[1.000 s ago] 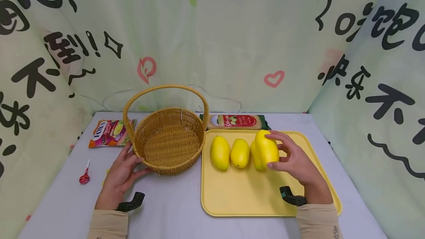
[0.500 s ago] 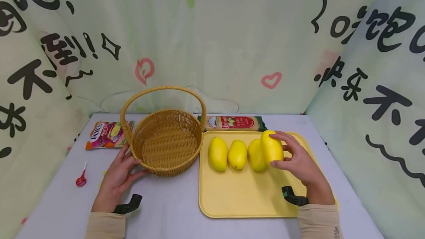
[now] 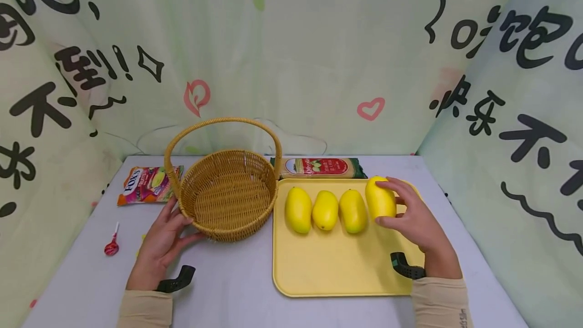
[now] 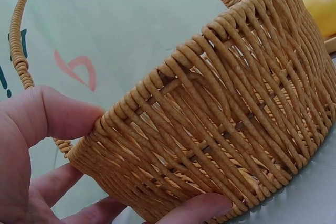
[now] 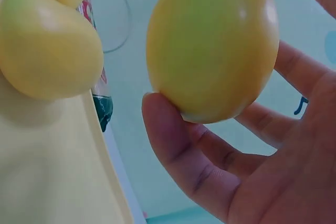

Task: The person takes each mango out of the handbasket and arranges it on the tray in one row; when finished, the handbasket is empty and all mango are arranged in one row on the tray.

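My right hand [image 3: 415, 216] holds a yellow mango [image 3: 381, 198] between fingers and thumb, above the right part of the yellow tray [image 3: 337, 272]. In the right wrist view the held mango [image 5: 210, 45] shows a greenish patch, with fingertips at both its ends. Three more mangoes lie in a row on the tray, the nearest one [image 3: 352, 211] just left of the held one. At the left, my left hand [image 3: 161, 242] grips the side of a round wicker basket [image 3: 230, 196] with a tall handle. The left wrist view has a finger [image 4: 73, 111] at the basket's rim.
A FOX'S candy bag [image 3: 148, 185] lies behind the left hand, partly covered by the basket handle. A red lollipop [image 3: 111, 244] is on the white table at the left. Behind the tray lies a long packet with a red label [image 3: 319, 166]. Printed curtains enclose the table.
The right hand has moved right with its mango, opening a gap to the third mango, which was partly covered before. The left hand keeps its hold on the basket.
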Demonstrator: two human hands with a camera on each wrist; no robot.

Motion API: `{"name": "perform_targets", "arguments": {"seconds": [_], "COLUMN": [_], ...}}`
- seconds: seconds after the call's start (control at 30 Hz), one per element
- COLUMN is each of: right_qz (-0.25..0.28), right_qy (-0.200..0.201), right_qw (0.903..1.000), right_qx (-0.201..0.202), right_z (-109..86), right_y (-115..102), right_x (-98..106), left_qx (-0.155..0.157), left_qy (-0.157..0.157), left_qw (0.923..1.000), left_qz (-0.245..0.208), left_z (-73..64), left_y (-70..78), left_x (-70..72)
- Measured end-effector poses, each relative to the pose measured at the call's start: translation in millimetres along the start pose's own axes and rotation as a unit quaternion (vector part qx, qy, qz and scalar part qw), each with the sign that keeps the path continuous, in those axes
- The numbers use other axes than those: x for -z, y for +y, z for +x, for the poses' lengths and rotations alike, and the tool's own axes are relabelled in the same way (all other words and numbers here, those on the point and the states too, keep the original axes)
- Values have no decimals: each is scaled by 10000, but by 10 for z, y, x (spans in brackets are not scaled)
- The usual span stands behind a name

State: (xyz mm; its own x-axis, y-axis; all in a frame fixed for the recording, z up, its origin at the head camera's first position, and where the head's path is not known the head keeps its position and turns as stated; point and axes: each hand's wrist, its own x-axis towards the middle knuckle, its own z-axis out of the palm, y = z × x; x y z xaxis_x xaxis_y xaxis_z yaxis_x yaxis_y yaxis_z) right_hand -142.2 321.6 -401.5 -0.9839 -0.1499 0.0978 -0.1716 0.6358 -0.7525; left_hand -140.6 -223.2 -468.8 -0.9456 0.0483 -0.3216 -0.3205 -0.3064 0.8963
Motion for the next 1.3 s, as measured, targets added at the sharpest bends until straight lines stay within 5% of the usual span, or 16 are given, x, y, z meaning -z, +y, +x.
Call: {"name": "perform_targets", "arguments": {"seconds": [0.33,1.3], "right_qz": [-700,-1070], "right_qy": [132,-254], "right_qw": [9967,9909], "right_qx": [-397,-774], "right_z": [47,181], "right_y": [38,427], "right_x": [-11,-228], "left_qx": [-38,77], "left_qy": [-75,-40], "left_qw": [9999,9999], "left_qz": [-126,-150], "left_z": [12,2], "left_y": [31,21], "left_x": [8,9]}}
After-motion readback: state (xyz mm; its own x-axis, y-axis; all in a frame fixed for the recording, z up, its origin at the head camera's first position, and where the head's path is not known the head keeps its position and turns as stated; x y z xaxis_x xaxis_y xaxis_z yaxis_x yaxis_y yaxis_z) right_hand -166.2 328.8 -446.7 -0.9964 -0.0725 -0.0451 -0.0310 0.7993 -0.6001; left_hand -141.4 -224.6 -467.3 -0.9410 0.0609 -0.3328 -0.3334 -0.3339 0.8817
